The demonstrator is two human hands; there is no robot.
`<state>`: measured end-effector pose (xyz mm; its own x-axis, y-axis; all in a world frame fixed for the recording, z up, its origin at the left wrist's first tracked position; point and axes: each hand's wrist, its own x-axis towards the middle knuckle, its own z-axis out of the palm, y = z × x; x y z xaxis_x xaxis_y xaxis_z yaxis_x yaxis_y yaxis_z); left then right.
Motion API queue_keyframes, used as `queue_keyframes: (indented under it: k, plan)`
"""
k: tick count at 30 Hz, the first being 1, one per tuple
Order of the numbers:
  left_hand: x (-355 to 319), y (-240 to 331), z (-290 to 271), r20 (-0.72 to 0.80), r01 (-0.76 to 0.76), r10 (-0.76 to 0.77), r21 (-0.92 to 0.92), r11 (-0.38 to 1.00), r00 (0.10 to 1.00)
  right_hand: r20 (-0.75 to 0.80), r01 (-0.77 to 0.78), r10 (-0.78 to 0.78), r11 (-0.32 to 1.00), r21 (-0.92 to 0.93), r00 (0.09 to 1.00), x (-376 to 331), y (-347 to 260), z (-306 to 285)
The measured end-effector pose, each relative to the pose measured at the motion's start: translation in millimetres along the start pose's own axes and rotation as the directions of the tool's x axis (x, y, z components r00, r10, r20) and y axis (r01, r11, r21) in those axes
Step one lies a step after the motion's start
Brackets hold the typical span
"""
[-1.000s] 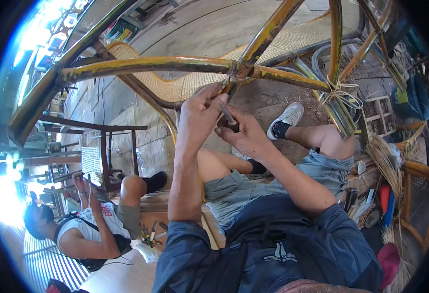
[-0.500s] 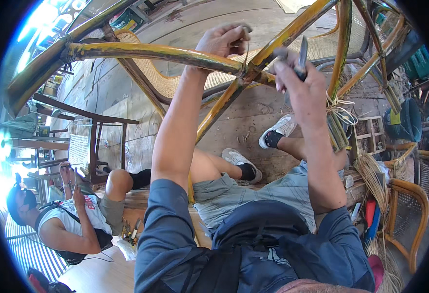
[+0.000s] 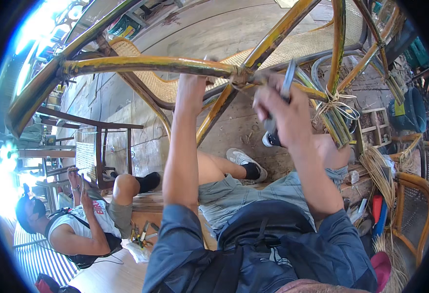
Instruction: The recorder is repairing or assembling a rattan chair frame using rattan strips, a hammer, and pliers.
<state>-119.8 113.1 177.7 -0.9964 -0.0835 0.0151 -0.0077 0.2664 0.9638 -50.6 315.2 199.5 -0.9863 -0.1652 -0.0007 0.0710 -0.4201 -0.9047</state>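
Observation:
A yellow-brown rattan pole frame [image 3: 151,64] stands before me, with poles meeting at a joint wrapped in brown cane strip [image 3: 239,76]. My left hand [image 3: 194,85] is just left of this joint, behind and below the horizontal pole, which hides most of its fingers. To the right of the joint, my right hand [image 3: 285,105] is closed round a knife, its grey blade [image 3: 289,75] pointing up and away. The fingertips of this hand are near the wrapping and somewhat blurred. Pale loose strips [image 3: 339,105] are tied round a bundle of poles further right.
A cane-mesh seat [image 3: 148,80] lies beyond the frame. Another person [image 3: 78,224] sits at the left, beside several hand tools [image 3: 143,234]. On the right are a dark bucket [image 3: 409,115], a hank of cane strips [image 3: 375,171] and a rattan chair [image 3: 419,195].
My left hand has moved down and left, from above the pole to behind it. The right hand has come slightly lower and left, still with the knife. The view has shifted a little.

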Motion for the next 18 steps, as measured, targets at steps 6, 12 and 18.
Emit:
queue_keyframes:
  k: [6, 12, 18]
  plan:
    - [-93.1, 20.3, -4.4, 0.225, 0.364, -0.354, -0.005, 0.931, 0.908, 0.255, 0.633, -0.581, 0.68, -0.37, 0.773, -31.0, 59.7, 16.9]
    - [-79.2, 21.4, 2.3, 0.437, 0.37, -0.163, -0.443, 0.817, 0.884, 0.392, 0.74, -0.628, 0.551, -0.386, 0.672, -26.6, 58.6, 23.3]
    - [-58.3, 21.1, -15.7, 0.312, 0.341, -0.276, -0.176, 0.923, 0.909, 0.122, 0.605, -0.608, 0.705, -0.371, 0.784, -32.3, 45.3, 9.5]
